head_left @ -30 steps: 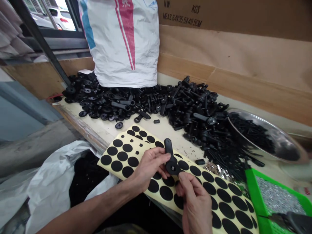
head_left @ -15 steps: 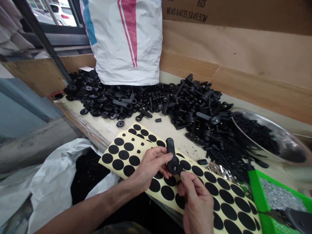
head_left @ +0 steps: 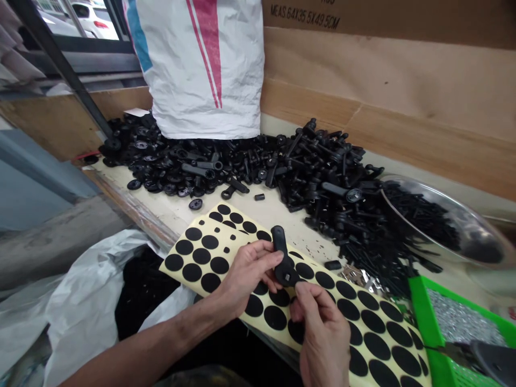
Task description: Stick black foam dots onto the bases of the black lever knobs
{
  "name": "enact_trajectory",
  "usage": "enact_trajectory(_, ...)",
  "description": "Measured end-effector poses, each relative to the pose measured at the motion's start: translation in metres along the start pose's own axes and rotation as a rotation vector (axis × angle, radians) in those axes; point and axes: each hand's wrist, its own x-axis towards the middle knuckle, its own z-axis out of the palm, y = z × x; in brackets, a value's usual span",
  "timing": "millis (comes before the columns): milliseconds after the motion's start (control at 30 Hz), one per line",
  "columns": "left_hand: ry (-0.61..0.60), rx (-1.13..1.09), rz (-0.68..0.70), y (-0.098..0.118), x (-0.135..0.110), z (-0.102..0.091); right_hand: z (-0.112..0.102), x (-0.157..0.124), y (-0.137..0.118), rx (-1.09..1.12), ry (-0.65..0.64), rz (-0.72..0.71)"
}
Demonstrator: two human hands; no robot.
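A black plastic crank handle (head_left: pixel 279 244) is between my hands, its round end toward me and its arm pointing away. My left hand (head_left: pixel 250 274) is closed around the arm from the left, thumb on top. At the round end's right edge, my right hand (head_left: pixel 324 330) pinches with thumb and forefinger, touching the rim. A small square metal-looking insert shows in the round end. Beneath both hands lie pale yellow sheets (head_left: pixel 207 229) bearing rows of round black stickers. The undersides of my fingers are hidden.
Behind the sheets spreads a heap of black crank parts (head_left: pixel 322 161), below a white woven sack (head_left: pixel 209 70). To the right are a metal bowl (head_left: pixel 479 217) of black pins, a green tray (head_left: pixel 419 301) of small shiny parts, and a dark-handled tool (head_left: pixel 494 360).
The view has shifted slightly, so most things sit a little further left. Both hands keep nearly the same pose on the crank handle.
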Motion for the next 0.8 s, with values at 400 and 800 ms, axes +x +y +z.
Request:
enact_trajectory(400, -0.047, -0.031, 0.047, -0.001, -0.0022, -0.0009, 0.0007, -0.0011, 0.0002, -0.032, 0.013, -0.004)
enact_trajectory(800, -0.064, 0.014, 0.079, -0.0055, -0.0047, -0.0077, 0.0002, 0.0042, -0.0031, -0.373, 0.028, -0.207)
